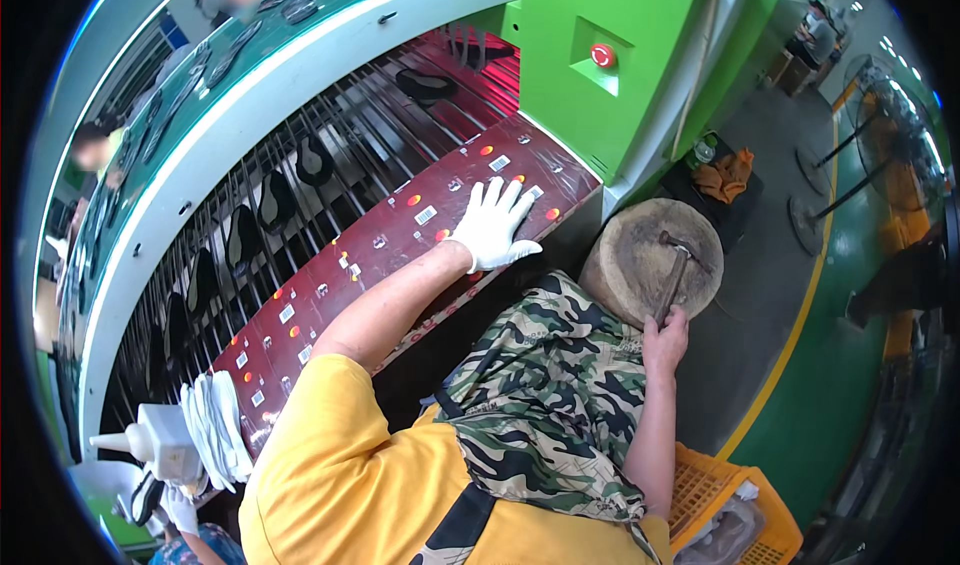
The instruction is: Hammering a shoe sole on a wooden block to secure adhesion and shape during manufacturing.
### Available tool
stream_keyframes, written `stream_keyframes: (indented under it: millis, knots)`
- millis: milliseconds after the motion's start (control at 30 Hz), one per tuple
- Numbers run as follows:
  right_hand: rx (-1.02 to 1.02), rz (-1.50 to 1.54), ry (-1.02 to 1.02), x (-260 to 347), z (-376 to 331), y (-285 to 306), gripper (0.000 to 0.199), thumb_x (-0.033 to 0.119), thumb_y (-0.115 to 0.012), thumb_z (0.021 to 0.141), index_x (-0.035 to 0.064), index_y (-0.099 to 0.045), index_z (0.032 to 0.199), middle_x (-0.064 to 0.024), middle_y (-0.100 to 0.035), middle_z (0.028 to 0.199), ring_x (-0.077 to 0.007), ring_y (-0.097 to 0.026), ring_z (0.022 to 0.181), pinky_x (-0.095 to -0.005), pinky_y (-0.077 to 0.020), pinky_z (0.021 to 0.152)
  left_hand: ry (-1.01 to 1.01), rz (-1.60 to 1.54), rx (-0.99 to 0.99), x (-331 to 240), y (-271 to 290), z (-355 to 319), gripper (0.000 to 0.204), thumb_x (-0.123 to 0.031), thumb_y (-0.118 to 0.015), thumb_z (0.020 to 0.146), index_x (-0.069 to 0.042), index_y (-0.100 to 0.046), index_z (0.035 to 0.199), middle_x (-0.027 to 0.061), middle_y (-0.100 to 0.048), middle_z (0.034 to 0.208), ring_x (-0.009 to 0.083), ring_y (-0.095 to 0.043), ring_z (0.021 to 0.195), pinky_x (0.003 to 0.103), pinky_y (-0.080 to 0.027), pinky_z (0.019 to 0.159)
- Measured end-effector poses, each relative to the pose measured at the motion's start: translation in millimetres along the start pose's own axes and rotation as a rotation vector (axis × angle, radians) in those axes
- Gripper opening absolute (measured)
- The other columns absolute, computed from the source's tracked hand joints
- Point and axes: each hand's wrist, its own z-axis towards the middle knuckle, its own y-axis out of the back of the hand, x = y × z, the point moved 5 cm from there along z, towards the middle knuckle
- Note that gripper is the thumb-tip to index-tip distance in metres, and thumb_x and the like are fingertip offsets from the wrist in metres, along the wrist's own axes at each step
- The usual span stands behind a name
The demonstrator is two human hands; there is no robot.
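My gloved left hand lies flat, grip open, on the dark red control panel. My bare right hand grips the hammer, whose head rests on the round wooden block.

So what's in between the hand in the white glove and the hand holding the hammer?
In the head view, the corner of the dark red control panel and the camouflage apron lie between the left hand and right hand.

Dark shoe soles lie on the slatted conveyor.
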Motion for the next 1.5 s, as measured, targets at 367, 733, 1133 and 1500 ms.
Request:
stream_keyframes:
  millis: [367, 733, 1133, 1500]
  knots:
    - [0.063, 0.061, -0.154, -4.0, 28.5, -11.0, 0.052, 0.016, -0.08, 0.076, -0.0029, -0.06, 0.12, -0.0174, -0.068, 0.088, -0.0349, -0.067, 0.082, -0.0444, -0.0532, 0.078, 0.537, -1.25, -0.502, 118.4, -6.9, 45.5, 0.076, -0.039, -0.071, 0.094, 0.007, -0.044, 0.147, 0.0228, -0.055, 0.145, 0.0282, -0.051, 0.138, 0.037, -0.039, 0.115]
    - [0.081, 0.005, -0.172, -4.2, 20.2, -7.1, 0.048, 0.014, -0.081, 0.074, -0.0008, -0.06, 0.115, -0.018, -0.066, 0.09, -0.0366, -0.067, 0.084, -0.0463, -0.0526, 0.079, 0.983, -2.284, -0.908, 293.7, -54.9, 171.7, 0.049, -0.006, -0.065, 0.098, -0.01, -0.048, 0.143, 0.0148, -0.042, 0.152, 0.0366, -0.045, 0.134, 0.06, -0.061, 0.091]
    - [0.074, 0.09, -0.191, -33.7, 25.9, -16.1, 0.043, 0.014, -0.074, 0.074, -0.0009, -0.063, 0.113, -0.0192, -0.07, 0.089, -0.0376, -0.069, 0.087, -0.0464, -0.0537, 0.083, 0.691, -2.133, -0.445, 218.9, 4.3, 45.3, 0.016, -0.006, -0.064, 0.093, 0.002, -0.064, 0.107, 0.0149, -0.068, 0.096, 0.0287, -0.069, 0.074, 0.031, -0.052, 0.051]
    - [0.393, 1.452, -0.732, -13.7, 4.8, -21.5, 0.019, 0.005, -0.064, 0.088, 0.0059, -0.052, 0.102, -0.0097, -0.065, 0.077, -0.0185, -0.056, 0.047, -0.0346, -0.0438, 0.04, 0.464, -1.732, 0.28, 25.4, 150.4, -62.6, 0.045, -0.016, -0.062, 0.081, 0.005, -0.06, 0.121, 0.009, -0.068, 0.086, 0.014, -0.06, 0.056, 0.023, -0.037, 0.04]
